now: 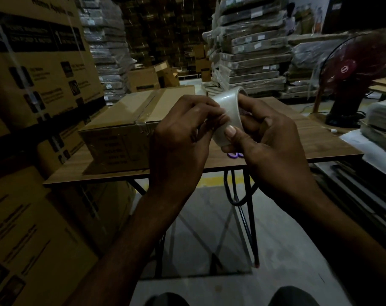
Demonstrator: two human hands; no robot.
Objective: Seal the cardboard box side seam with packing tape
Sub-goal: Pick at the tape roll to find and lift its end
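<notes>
The left hand (178,138) and the right hand (269,146) are seen bare, and both forearms are left uncovered as far as they can be followed. A short, trimmed nail is shown on the right thumb (230,130). Dark fabric is worn over the left knee (165,300) and the right knee (295,295).

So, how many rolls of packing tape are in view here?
1: a clear packing tape roll, held by the left hand and right hand, right of the flat brown cardboard box on the wooden table. Another could be hidden behind the hands.
</notes>
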